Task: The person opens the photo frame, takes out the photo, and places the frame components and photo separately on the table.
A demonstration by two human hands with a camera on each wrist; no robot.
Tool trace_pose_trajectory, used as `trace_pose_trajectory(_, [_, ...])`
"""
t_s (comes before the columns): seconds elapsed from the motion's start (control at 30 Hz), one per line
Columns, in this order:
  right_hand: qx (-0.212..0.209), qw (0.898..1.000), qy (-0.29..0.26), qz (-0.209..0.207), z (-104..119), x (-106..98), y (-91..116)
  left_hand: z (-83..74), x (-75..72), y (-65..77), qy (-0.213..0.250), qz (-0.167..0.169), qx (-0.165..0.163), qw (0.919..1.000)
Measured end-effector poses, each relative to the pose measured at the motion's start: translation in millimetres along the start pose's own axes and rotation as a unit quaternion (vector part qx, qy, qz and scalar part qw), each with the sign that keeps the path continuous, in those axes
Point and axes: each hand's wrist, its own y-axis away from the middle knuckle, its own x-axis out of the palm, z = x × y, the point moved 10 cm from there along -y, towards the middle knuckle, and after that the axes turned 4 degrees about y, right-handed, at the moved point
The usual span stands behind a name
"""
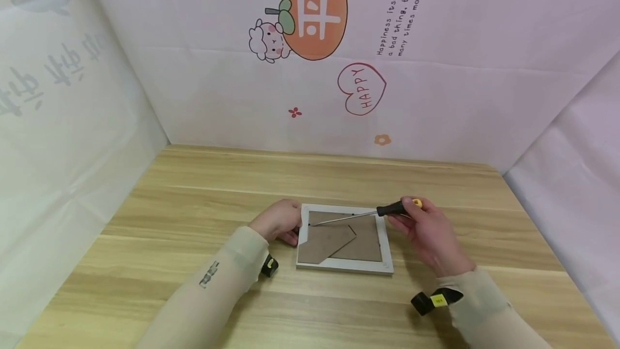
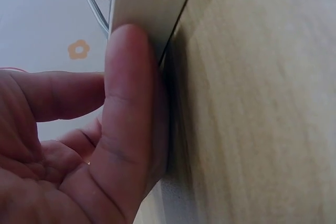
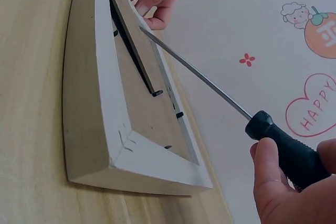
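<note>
A white picture frame (image 1: 386, 246) lies face down on the table, its brown backing board (image 1: 365, 238) and easel stand (image 1: 319, 244) showing. My left hand (image 1: 282, 221) holds the frame's left edge; in the left wrist view the thumb (image 2: 128, 93) presses against its side. My right hand (image 1: 434, 237) grips the dark handle of a screwdriver (image 3: 286, 153) with a yellow end. The metal shaft slants across the backing, and its tip is at a small dark tab (image 1: 310, 224) near the left edge. Whether the tip is under the tab cannot be made out.
More small dark tabs (image 3: 179, 115) line the frame's inner edge. The wood-grain table (image 1: 232, 182) meets a printed white cloth wall (image 1: 218, 96) at the back. Cloth also hangs at both sides. Dark cameras are strapped at both wrists.
</note>
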Motion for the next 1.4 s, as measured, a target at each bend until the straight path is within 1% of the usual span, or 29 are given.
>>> trace_pose_trajectory(0.17, [0.019, 1.0, -0.011, -0.016, -6.0, -2.4, -6.0, -0.9, 0.6, -1.3, -0.014, 0.0, 0.006, 0.9999])
trace_pose_trajectory(0.33, [0.015, 1.0, -0.007, -0.023, -3.1, 0.9, -8.2, -2.3, 0.2, -2.5, -0.026, -0.002, 0.008, 0.9996])
trace_pose_trajectory(0.47, [-0.003, 1.0, 0.017, -0.026, 6.2, 8.4, -8.7, -2.2, 0.3, -3.0, -0.022, 0.001, 0.008, 0.9997])
trace_pose_trajectory(0.57, [-0.022, 0.998, 0.045, -0.022, 16.1, 16.9, -8.2, -2.8, 0.8, -2.8, -0.024, 0.003, 0.01, 0.9997])
trace_pose_trajectory(0.63, [-0.04, 0.996, 0.076, -0.019, 24.3, 24.7, -7.4, -3.2, 1.1, -2.8, -0.026, 0.003, 0.011, 0.9996])
trace_pose_trajectory(0.73, [-0.072, 0.987, 0.139, -0.018, 38.2, 38.7, -6.0, -3.8, 1.4, -2.8, -0.03, 0.002, 0.011, 0.9995])
trace_pose_trajectory(0.83, [-0.115, 0.971, 0.211, -0.016, 53.8, 58.4, -3.9, -4.1, 0.8, -2.5, -0.033, 0.001, 0.011, 0.9994])
trace_pose_trajectory(0.9, [-0.148, 0.959, 0.242, -0.011, 63.5, 74.0, -2.8, -4.5, 0.2, -1.5, -0.035, -0.001, 0.011, 0.9993])
trace_pose_trajectory(1.0, [-0.201, 0.946, 0.254, -0.005, 74.4, 95.7, -1.4, -4.2, -0.5, 0.3, -0.032, -0.001, 0.008, 0.9994])
trace_pose_trajectory(1.03, [-0.218, 0.943, 0.252, -0.007, 77.1, 101.4, -1.1, -4.0, -0.5, 0.8, -0.03, -0.001, 0.007, 0.9995])
trace_pose_trajectory(1.07, [-0.234, 0.943, 0.235, -0.008, 79.3, 106.3, -1.1, -3.7, -0.5, 1.0, -0.028, 0.0, 0.006, 0.9996])
trace_pose_trajectory(1.1, [-0.247, 0.947, 0.207, -0.006, 80.5, 110.6, -1.7, -3.4, -0.5, 1.3, -0.027, 0.0, 0.005, 0.9996])
trace_pose_trajectory(1.17, [-0.273, 0.954, 0.127, 0.004, 81.9, 118.0, -3.2, -3.2, -0.4, 1.4, -0.026, 0.0, 0.005, 0.9996])
trace_pose_trajectory(1.23, [-0.29, 0.956, 0.026, 0.021, 81.8, 124.5, -5.8, -3.5, -0.5, 1.2, -0.029, 0.0, 0.007, 0.9996])
trace_pose_trajectory(1.27, [-0.296, 0.955, -0.023, 0.031, 81.5, 127.8, -7.2, -3.6, -0.6, 1.1, -0.031, -0.001, 0.008, 0.9995])
trace_pose_trajectory(1.3, [-0.299, 0.952, -0.057, 0.037, 81.1, 131.0, -8.7, -3.7, -0.7, 1.1, -0.032, -0.001, 0.008, 0.9995])
trace_pose_trajectory(1.33, [-0.302, 0.949, -0.078, 0.038, 80.9, 134.2, -9.9, -4.0, -0.7, 1.4, -0.032, -0.002, 0.009, 0.9994])
trace_pose_trajectory(1.4, [-0.307, 0.947, -0.092, 0.034, 80.7, 141.2, -11.8, -4.2, -1.1, 1.1, -0.031, -0.002, 0.009, 0.9995])
